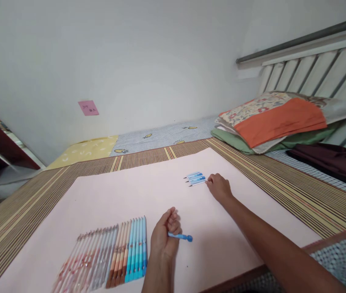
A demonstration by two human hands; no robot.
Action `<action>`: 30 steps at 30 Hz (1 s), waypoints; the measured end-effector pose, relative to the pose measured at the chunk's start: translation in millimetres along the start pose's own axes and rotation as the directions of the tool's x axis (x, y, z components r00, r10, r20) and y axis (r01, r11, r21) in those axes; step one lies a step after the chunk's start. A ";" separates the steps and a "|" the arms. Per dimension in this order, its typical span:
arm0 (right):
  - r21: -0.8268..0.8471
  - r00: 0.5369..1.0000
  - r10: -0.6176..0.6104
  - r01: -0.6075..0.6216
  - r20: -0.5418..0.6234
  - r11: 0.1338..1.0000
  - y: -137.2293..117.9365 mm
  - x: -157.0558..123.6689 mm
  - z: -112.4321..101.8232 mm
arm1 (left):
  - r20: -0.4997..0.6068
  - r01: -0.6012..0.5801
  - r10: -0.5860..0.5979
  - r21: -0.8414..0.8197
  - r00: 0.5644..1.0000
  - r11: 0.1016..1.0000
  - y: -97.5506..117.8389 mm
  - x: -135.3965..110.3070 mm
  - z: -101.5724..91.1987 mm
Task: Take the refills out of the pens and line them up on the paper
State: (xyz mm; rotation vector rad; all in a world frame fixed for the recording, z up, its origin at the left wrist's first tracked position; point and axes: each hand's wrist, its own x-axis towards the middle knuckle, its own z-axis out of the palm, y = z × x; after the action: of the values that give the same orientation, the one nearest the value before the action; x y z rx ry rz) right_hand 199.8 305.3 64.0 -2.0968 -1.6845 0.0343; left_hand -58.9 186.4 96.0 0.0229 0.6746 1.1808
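Here, the left hand (pixel 166 231) encloses a blue pen (pixel 181 236).

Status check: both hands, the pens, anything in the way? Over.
Left hand: closed around blue pen. Right hand: fingertips at end of nearest short pen, grip unclear. Pen row: lying left of left hand. Nothing visible blocking either hand.

Pale wall (pixel 160 61) — pink note (pixel 88 108) on it; pillows (pixel 283 122) beside white slats (pixel 305 70)

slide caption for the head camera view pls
Left hand holding a blue pen, right hand at small pens on a pink sheet.
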 end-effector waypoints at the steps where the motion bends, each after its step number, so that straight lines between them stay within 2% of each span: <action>1: 0.001 1.000 0.000 0.000 0.000 1.000 0.2 0.0 0.1 | -0.001 -0.002 0.002 0.000 1.000 1.000 -0.3 0.2 -0.2; 16: 0.033 1.000 0.009 -0.009 -0.002 0.999 -0.4 -2.0 -0.9 | -0.013 0.005 -0.005 0.002 1.000 1.000 -3.1 0.8 1.4; 25: 0.116 0.999 0.033 -0.032 -0.008 0.993 3.9 0.1 -0.3 | 0.002 0.007 -0.007 -0.015 1.000 1.000 -1.5 2.2 -0.4; 28: 0.261 0.995 0.087 -0.070 -0.055 0.963 1.0 -6.2 -9.6 | 0.002 -0.029 0.029 -0.048 1.000 0.998 3.0 1.0 0.7; 30: 0.472 0.990 0.120 -0.071 -0.076 0.879 -10.3 -21.1 -20.7 | -0.008 -0.061 0.061 -0.052 0.998 0.997 6.6 -0.9 3.2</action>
State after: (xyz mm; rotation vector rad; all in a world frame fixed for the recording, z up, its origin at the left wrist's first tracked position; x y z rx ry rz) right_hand 190.9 280.5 80.9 -1.7763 -1.3437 0.3272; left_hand -63.0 189.3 101.3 -0.0045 0.6520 1.2572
